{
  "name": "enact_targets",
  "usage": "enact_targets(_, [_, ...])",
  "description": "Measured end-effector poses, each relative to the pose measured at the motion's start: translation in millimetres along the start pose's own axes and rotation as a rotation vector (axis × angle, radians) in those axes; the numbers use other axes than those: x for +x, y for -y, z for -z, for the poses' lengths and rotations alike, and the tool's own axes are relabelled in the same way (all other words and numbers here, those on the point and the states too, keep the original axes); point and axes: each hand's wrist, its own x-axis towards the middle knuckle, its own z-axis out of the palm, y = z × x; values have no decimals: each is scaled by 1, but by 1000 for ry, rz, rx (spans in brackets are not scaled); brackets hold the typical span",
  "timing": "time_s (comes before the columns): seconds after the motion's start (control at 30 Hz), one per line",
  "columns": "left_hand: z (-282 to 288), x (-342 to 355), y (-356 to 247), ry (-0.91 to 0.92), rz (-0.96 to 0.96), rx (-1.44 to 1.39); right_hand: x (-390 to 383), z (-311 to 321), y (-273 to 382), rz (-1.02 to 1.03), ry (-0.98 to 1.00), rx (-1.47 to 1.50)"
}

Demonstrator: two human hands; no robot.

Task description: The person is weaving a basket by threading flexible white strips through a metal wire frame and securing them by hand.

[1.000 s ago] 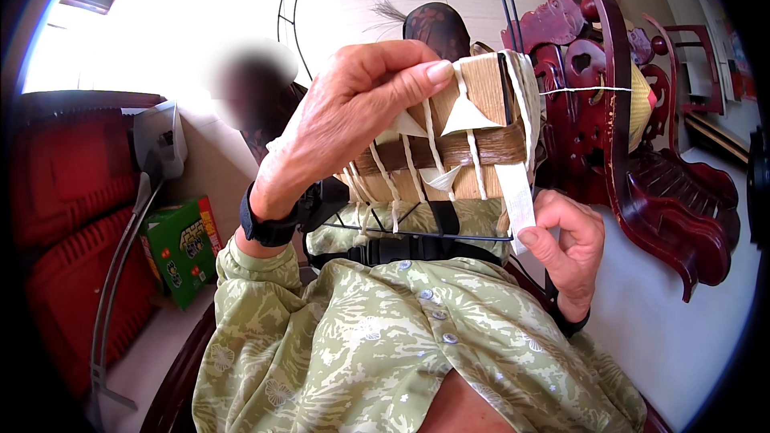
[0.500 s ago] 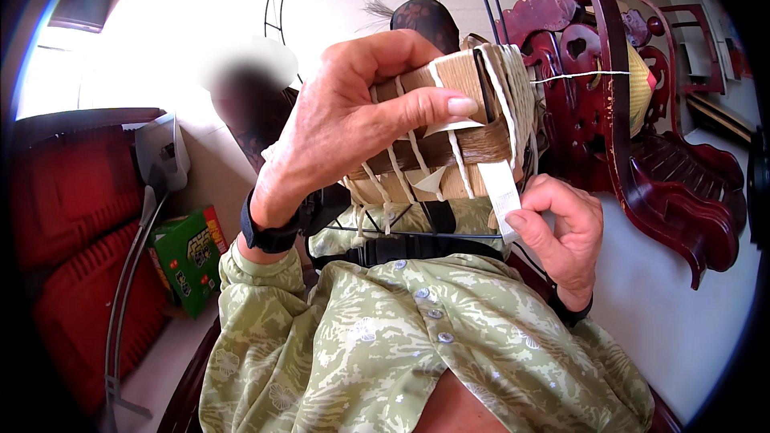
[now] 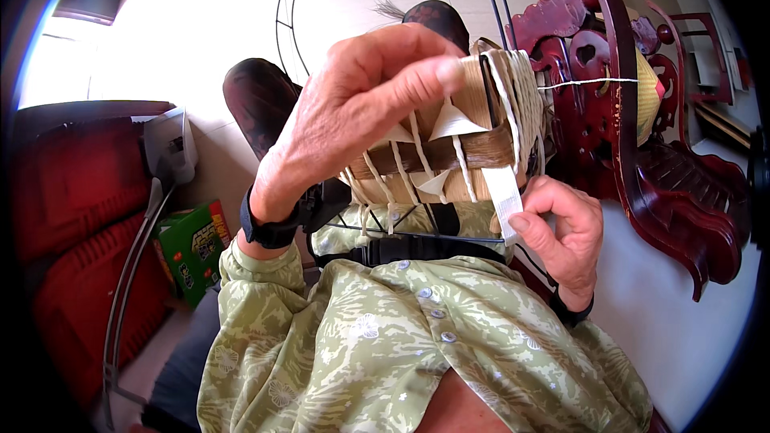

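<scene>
My left hand (image 3: 365,108) curls over the upper edge of a woven piece (image 3: 473,168) of tan and brown strips crossed by cream cords, with cream triangular folds along it; its thumb is near the top strip. My right hand (image 3: 561,236) pinches the lower end of a white flat strip (image 3: 501,188) hanging from the piece's right end. Thin black wires (image 3: 437,236) run under the piece, above my patterned clothing. A white string (image 3: 589,80) stretches from the piece to the right.
A carved dark-red wooden chair (image 3: 622,152) stands at the right. At left are red padded furniture (image 3: 88,184), a green box (image 3: 184,248) and a curved metal bar (image 3: 128,297). Tall wire loops (image 3: 281,24) rise behind the piece. Dark-blue cloth (image 3: 188,361) shows at lower left.
My left thumb dipped onto the piece half a second ago and is now higher, near the top strip. Dark-blue cloth has appeared at lower left. My right hand still pinches the white strip.
</scene>
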Motion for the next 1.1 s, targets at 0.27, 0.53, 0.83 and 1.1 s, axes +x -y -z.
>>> enact_targets(0.27, [-7, 10, -21, 71, 49, 108, -3, 2, 0, -62, -58, 56])
enact_targets(0.53, [-29, 20, -21, 78, -18, 292, -6, 14, 14, -423, 98, 410])
enact_targets(0.83, [3, 38, -18, -282, -278, 29, -20, 34, -14, -271, 197, 215])
enact_targets(1.1, [-4, 19, 6, -60, -33, -254, 2, 31, -26, -261, 195, 147])
